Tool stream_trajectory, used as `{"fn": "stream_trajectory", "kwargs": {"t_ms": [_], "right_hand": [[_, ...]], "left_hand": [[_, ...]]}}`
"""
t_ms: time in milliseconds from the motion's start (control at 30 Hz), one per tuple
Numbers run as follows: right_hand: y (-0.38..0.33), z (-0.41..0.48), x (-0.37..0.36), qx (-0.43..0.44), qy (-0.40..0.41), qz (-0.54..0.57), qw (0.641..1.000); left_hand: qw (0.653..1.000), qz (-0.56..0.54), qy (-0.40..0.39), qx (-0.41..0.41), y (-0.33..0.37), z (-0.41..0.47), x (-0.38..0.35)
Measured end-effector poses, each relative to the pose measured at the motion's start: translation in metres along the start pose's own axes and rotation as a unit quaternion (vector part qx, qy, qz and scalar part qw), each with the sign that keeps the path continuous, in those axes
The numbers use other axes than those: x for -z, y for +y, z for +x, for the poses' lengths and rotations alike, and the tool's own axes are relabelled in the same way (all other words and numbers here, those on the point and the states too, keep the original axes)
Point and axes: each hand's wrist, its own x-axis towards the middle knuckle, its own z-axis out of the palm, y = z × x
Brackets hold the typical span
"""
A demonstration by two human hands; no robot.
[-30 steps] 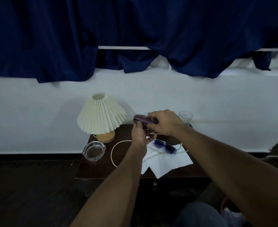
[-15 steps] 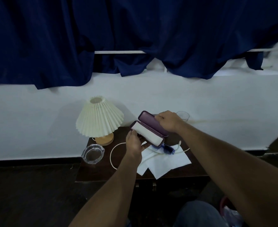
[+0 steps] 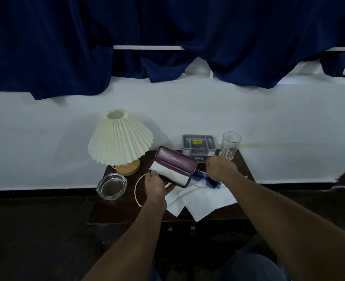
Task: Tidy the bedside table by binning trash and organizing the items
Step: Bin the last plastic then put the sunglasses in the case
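My left hand [image 3: 156,184] holds an open purple glasses case [image 3: 175,161] from below, above the dark bedside table [image 3: 119,211]. The case's lid stands up and a white lining shows inside. My right hand [image 3: 221,167] is just right of the case, fingers curled down onto blue sunglasses [image 3: 207,179], and hides part of them. The sunglasses lie on crumpled white tissues [image 3: 203,201] at the table's front right.
A pleated cream lamp [image 3: 120,141] stands at the back left, a glass ashtray [image 3: 111,185] in front of it. A white cable [image 3: 136,189] loops mid-table. A grey lidded box [image 3: 199,144] and a drinking glass [image 3: 230,145] stand at the back right.
The closed case was opened with both hands. My right hand has since let go of the lid and dropped to the right onto the sunglasses. The grey box is uncovered.
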Motion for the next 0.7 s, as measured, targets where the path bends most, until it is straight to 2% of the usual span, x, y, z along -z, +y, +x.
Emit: {"fn": "stream_trajectory", "kwargs": {"t_ms": [100, 333, 700], "right_hand": [[-0.003, 0.008, -0.022, -0.003, -0.025, -0.047, 0.999], [0.0, 0.028, -0.057, 0.011, -0.014, -0.073, 0.997], [0.003, 0.026, -0.035, 0.009, -0.023, -0.017, 1.0]], "left_hand": [[1.0, -0.002, 0.008, 0.009, -0.009, 0.009, 0.0], [1.0, -0.005, 0.018, 0.013, -0.019, 0.028, 0.0], [0.999, -0.019, 0.027, 0.017, -0.021, 0.026, 0.0]]}}
